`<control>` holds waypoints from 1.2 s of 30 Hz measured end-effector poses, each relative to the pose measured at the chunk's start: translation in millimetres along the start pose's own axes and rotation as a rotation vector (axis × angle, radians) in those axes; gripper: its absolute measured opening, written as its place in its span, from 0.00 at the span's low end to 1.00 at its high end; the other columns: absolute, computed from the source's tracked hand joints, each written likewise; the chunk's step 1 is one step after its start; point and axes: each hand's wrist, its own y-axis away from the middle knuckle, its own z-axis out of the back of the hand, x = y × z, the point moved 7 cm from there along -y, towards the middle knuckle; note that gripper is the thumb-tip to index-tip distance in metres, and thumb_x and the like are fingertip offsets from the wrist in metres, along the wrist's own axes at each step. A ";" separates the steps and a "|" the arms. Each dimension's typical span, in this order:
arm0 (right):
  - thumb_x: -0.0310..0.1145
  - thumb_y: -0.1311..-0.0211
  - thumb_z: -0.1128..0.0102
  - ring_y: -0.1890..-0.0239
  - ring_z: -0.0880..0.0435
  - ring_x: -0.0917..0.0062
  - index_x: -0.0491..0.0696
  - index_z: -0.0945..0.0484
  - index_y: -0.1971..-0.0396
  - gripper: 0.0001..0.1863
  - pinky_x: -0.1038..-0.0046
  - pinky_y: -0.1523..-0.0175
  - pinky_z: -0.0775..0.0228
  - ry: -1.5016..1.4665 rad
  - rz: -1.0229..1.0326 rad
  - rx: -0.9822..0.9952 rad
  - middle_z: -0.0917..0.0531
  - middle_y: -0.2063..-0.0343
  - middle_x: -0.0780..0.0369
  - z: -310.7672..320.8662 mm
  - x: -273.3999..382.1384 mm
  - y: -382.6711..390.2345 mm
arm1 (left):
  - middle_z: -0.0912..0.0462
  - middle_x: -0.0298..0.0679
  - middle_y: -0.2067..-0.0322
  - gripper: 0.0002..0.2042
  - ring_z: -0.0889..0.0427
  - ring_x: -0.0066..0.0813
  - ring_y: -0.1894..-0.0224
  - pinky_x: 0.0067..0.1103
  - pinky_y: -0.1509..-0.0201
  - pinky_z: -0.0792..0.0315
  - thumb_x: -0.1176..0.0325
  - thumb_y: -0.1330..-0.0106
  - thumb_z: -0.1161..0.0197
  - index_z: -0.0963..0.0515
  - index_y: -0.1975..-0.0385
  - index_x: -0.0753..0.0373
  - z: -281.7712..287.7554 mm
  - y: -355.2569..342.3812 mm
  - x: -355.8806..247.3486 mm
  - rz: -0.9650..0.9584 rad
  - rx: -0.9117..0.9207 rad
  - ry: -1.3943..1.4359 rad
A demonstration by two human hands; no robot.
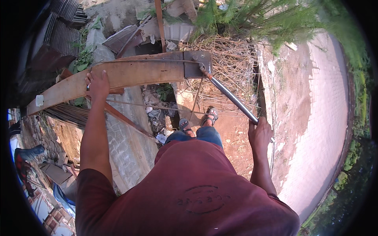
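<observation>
A long wooden plank (145, 72) runs across in front of me, with a dark metal plate (193, 65) on its right end. A thin metal rod (157, 60) lies along the plank and runs from that plate toward my left hand (97, 84). The hand rests on the plank's left half, a ring on one finger, its fingers curled at the rod's near end. My right hand (260, 133) is wrapped round the lower end of a silvery metal pipe (232, 96). The pipe slants up to a rusty joint (203, 70) at the metal plate.
A tangle of rusty bent rods (232, 70) lies beyond the plate. A bundle of long rods (69, 114) sits below the plank at left. My sandalled feet (210, 114) stand near a rubble-filled ditch (161, 102). Green foliage (252, 19) hangs at the far right; a paved path (327, 110) lies right.
</observation>
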 end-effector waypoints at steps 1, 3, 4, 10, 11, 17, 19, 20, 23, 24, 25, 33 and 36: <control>0.43 0.42 0.41 0.67 0.22 0.54 0.44 0.28 0.70 0.16 0.53 0.60 0.35 0.001 0.040 -0.013 0.20 0.73 0.51 -1.6 -4.7 -9.4 | 0.53 0.45 0.31 0.35 0.57 0.44 0.28 0.62 0.37 0.58 0.41 0.33 0.60 0.48 0.34 0.62 0.7 -0.3 0.3 0.000 -0.001 -0.003; 0.45 0.42 0.40 0.69 0.21 0.54 0.44 0.28 0.71 0.18 0.54 0.61 0.33 -0.036 0.148 -0.041 0.20 0.75 0.51 3.4 -12.2 -29.3 | 0.53 0.45 0.31 0.36 0.57 0.43 0.28 0.62 0.37 0.58 0.41 0.33 0.60 0.48 0.34 0.63 0.8 1.7 2.1 0.011 0.003 -0.003; 0.46 0.43 0.39 0.70 0.21 0.55 0.44 0.28 0.72 0.18 0.55 0.64 0.32 -0.053 0.203 0.036 0.20 0.76 0.52 -2.6 -20.2 -44.3 | 0.53 0.45 0.31 0.36 0.57 0.43 0.28 0.62 0.37 0.58 0.41 0.33 0.61 0.48 0.34 0.63 2.4 1.2 1.3 0.018 0.003 0.001; 0.49 0.47 0.35 0.74 0.20 0.55 0.48 0.26 0.72 0.19 0.59 0.69 0.30 -0.049 0.391 0.165 0.20 0.79 0.53 -13.0 -22.8 -97.6 | 0.53 0.44 0.30 0.36 0.56 0.43 0.28 0.61 0.37 0.58 0.41 0.32 0.62 0.48 0.33 0.63 -4.8 -0.1 6.3 0.023 -0.014 -0.076; 0.50 0.47 0.35 0.74 0.20 0.55 0.48 0.26 0.72 0.19 0.59 0.68 0.30 -0.062 0.418 0.157 0.20 0.79 0.53 -11.6 -21.7 -101.3 | 0.53 0.44 0.30 0.36 0.56 0.43 0.28 0.61 0.37 0.58 0.40 0.32 0.62 0.48 0.33 0.63 -5.6 -0.4 8.3 0.018 -0.012 -0.088; 0.60 0.41 0.47 0.77 0.23 0.53 0.45 0.30 0.75 0.29 0.59 0.70 0.33 -0.038 0.498 0.279 0.24 0.83 0.52 7.2 -15.9 -122.5 | 0.52 0.43 0.30 0.36 0.55 0.42 0.28 0.59 0.36 0.57 0.40 0.33 0.63 0.48 0.33 0.62 -3.4 -1.6 8.7 0.028 -0.003 -0.114; 0.60 0.41 0.47 0.77 0.23 0.53 0.44 0.30 0.75 0.29 0.59 0.71 0.34 -0.024 0.461 0.343 0.24 0.83 0.51 7.9 -17.7 -117.3 | 0.51 0.44 0.31 0.36 0.53 0.42 0.29 0.57 0.35 0.55 0.41 0.33 0.61 0.47 0.33 0.61 -1.2 -4.6 9.4 0.014 0.024 -0.108; 0.59 0.40 0.47 0.76 0.23 0.53 0.43 0.30 0.74 0.29 0.59 0.70 0.34 -0.053 0.427 0.375 0.25 0.83 0.51 8.5 -16.7 -109.9 | 0.50 0.44 0.31 0.35 0.53 0.43 0.29 0.56 0.35 0.54 0.41 0.33 0.60 0.47 0.33 0.61 -0.5 -4.3 10.3 0.000 0.042 -0.106; 0.58 0.39 0.47 0.75 0.23 0.53 0.43 0.30 0.75 0.28 0.59 0.70 0.34 -0.115 0.387 0.364 0.24 0.83 0.50 -0.6 -19.0 -82.5 | 0.48 0.45 0.32 0.34 0.51 0.43 0.29 0.51 0.34 0.52 0.43 0.32 0.57 0.45 0.34 0.62 -8.2 -6.8 28.7 -0.224 -0.028 -0.074; 0.57 0.39 0.47 0.74 0.22 0.52 0.42 0.28 0.73 0.27 0.59 0.69 0.33 -0.162 0.356 0.340 0.23 0.82 0.50 -3.6 -20.2 -78.6 | 0.48 0.45 0.32 0.34 0.50 0.43 0.30 0.49 0.34 0.52 0.44 0.32 0.56 0.45 0.34 0.62 -8.5 -5.3 29.7 -0.249 -0.050 -0.062; 0.57 0.39 0.47 0.74 0.22 0.52 0.42 0.28 0.73 0.27 0.59 0.69 0.33 -0.162 0.327 0.332 0.23 0.82 0.50 -3.4 -18.7 -76.3 | 0.47 0.45 0.32 0.33 0.50 0.43 0.30 0.48 0.34 0.52 0.44 0.32 0.55 0.45 0.34 0.62 -9.1 -1.9 30.9 -0.274 -0.071 -0.050; 0.57 0.40 0.47 0.70 0.21 0.50 0.44 0.26 0.69 0.27 0.54 0.65 0.32 -0.185 0.076 0.210 0.21 0.78 0.48 -13.7 -3.8 -14.3 | 0.46 0.47 0.33 0.32 0.48 0.43 0.30 0.46 0.34 0.52 0.46 0.32 0.55 0.43 0.35 0.63 -4.6 1.8 28.3 -0.321 -0.109 0.007; 0.59 0.41 0.47 0.71 0.21 0.50 0.44 0.26 0.72 0.28 0.54 0.65 0.33 -0.179 -0.028 0.253 0.21 0.78 0.48 -15.5 4.1 5.3 | 0.45 0.48 0.33 0.32 0.48 0.44 0.31 0.46 0.34 0.52 0.46 0.32 0.55 0.43 0.35 0.64 -5.3 2.6 32.1 -0.348 -0.134 0.014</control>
